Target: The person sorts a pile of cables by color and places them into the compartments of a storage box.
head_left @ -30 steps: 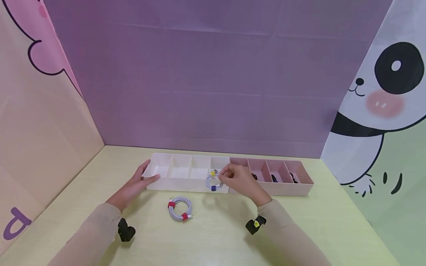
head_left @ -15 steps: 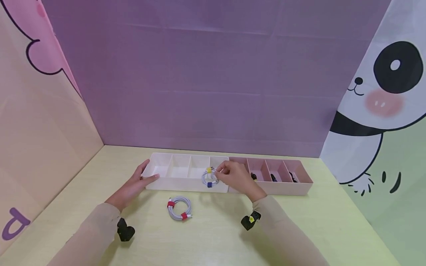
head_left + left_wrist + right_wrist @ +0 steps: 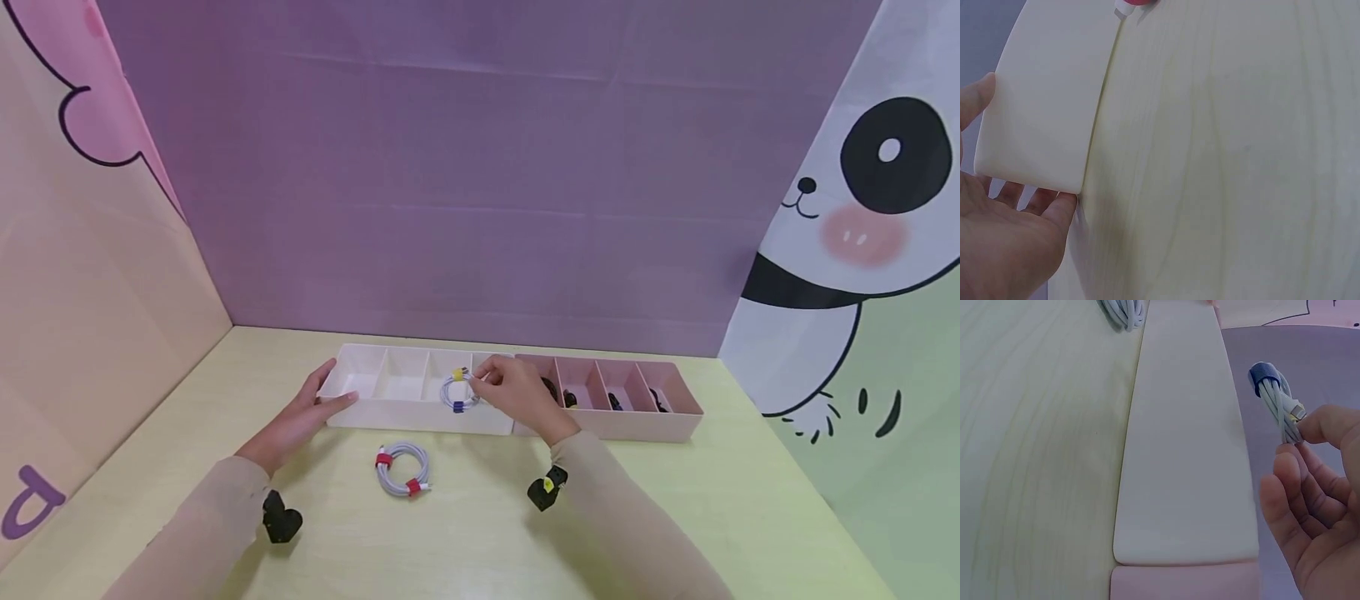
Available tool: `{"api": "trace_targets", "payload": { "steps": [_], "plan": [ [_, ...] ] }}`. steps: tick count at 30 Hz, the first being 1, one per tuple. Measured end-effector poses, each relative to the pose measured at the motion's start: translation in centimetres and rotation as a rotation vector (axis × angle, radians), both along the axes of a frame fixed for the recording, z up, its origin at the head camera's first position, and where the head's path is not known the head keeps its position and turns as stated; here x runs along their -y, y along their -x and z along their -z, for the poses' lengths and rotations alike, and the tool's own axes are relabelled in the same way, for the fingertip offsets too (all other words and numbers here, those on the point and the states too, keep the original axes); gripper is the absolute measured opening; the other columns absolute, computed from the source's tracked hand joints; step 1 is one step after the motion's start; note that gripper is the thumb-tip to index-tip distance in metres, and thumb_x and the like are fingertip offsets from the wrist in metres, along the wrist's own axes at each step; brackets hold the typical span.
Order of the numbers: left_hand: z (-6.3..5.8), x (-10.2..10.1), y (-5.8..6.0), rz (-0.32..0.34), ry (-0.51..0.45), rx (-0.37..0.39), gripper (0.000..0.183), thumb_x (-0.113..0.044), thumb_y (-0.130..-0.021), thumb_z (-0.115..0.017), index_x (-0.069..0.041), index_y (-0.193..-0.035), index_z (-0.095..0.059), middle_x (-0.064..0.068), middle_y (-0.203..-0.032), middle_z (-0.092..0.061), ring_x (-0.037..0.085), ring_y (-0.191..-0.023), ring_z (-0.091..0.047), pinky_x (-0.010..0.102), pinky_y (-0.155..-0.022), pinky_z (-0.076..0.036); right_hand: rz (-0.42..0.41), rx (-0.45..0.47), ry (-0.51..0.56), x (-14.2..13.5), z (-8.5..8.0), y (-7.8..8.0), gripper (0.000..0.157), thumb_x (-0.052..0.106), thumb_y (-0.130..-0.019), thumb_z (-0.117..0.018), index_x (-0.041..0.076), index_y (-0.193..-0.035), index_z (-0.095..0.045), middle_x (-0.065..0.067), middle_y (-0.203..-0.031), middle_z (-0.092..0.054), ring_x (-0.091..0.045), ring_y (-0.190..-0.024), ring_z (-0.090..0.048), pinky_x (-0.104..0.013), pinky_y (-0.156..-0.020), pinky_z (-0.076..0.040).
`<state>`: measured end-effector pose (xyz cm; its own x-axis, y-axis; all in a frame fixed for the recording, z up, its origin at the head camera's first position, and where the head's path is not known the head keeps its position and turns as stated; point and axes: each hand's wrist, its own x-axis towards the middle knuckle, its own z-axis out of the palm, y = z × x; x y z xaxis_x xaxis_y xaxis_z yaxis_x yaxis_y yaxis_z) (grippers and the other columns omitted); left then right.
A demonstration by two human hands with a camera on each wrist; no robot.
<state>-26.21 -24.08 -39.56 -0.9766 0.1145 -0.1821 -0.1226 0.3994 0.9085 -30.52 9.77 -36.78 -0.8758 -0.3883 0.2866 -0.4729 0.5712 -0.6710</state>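
My right hand [image 3: 513, 390] pinches a coiled white cable [image 3: 447, 398] between thumb and fingertips. The coil hangs over the front of the white divided box [image 3: 420, 418], near its third compartment from the left. A yellow tie and a blue tie bind it; in the right wrist view its metal plug [image 3: 1298, 412] sticks out beside the thumb. My left hand [image 3: 303, 412] grips the box's left end, thumb on the front wall and fingers against the end wall [image 3: 1025, 183]. On the table in front of the box lies another coiled white cable [image 3: 403, 471] with red ties.
A pink divided box [image 3: 622, 427] stands end to end with the white one, dark coiled cables [image 3: 570, 400] in its compartments. The pale wooden table [image 3: 450, 550] ends at a purple back wall [image 3: 480, 208], with printed panels on both sides.
My right hand has moved left with the blue-and-yellow-tied cable, from the white box's rightmost compartment toward the third. The left hand stays on the box's end.
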Motion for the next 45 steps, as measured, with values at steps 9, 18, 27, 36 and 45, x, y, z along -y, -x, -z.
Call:
{"api": "trace_targets", "payload": {
  "steps": [9, 18, 27, 36, 45],
  "plan": [
    [0.2, 0.1, 0.1, 0.0, -0.013, -0.002, 0.1, -0.054, -0.097, -0.059, -0.03, -0.16, 0.015, 0.011, -0.166, 0.013, 0.047, -0.146, -0.009, 0.072, -0.111, -0.013, 0.012, 0.02, 0.02, 0.8, 0.4, 0.8, 0.013, 0.027, -0.095, -0.069, 0.014, -0.097, -0.071, 0.005, -0.078, -0.066, -0.012, -0.064, -0.057, -0.028, -0.057, -0.047],
    [0.2, 0.1, 0.2, -0.001, -0.012, -0.006, 0.097, -0.051, -0.099, -0.058, -0.029, -0.16, 0.015, 0.011, -0.166, 0.013, 0.048, -0.146, -0.007, 0.072, -0.111, -0.013, 0.037, 0.031, 0.031, 1.6, 0.2, 0.9, 0.014, 0.026, -0.095, -0.069, 0.012, -0.098, -0.071, 0.003, -0.076, -0.064, -0.012, -0.063, -0.054, -0.026, -0.056, -0.045],
    [0.3, 0.0, 0.1, 0.002, -0.009, -0.012, 0.099, -0.053, -0.098, -0.058, -0.028, -0.16, 0.016, 0.013, -0.166, 0.012, 0.048, -0.146, -0.008, 0.071, -0.111, -0.014, 0.082, 0.084, 0.044, 2.3, 0.1, 1.2, 0.016, 0.027, -0.096, -0.069, 0.011, -0.1, -0.07, 0.0, -0.08, -0.063, -0.015, -0.066, -0.053, -0.024, -0.054, -0.044],
    [0.3, 0.0, 0.1, 0.002, -0.012, -0.015, 0.099, -0.052, -0.099, -0.058, -0.028, -0.16, 0.016, 0.013, -0.166, 0.012, 0.048, -0.146, -0.009, 0.071, -0.111, -0.014, 0.095, 0.079, 0.066, 2.3, 0.8, 1.6, 0.018, 0.027, -0.096, -0.07, 0.01, -0.101, -0.071, 0.001, -0.082, -0.065, -0.014, -0.068, -0.056, -0.025, -0.057, -0.047],
    [0.3, 0.0, 0.2, 0.006, -0.006, -0.013, 0.1, -0.053, -0.098, -0.058, -0.027, -0.16, 0.016, 0.014, -0.166, 0.013, 0.05, -0.146, -0.006, 0.073, -0.11, -0.014, 0.1, 0.092, 0.044, 2.4, 1.0, 2.0, 0.018, 0.027, -0.096, -0.069, 0.01, -0.102, -0.072, 0.001, -0.087, -0.068, -0.014, -0.074, -0.06, -0.026, -0.06, -0.051]
  ]
}}
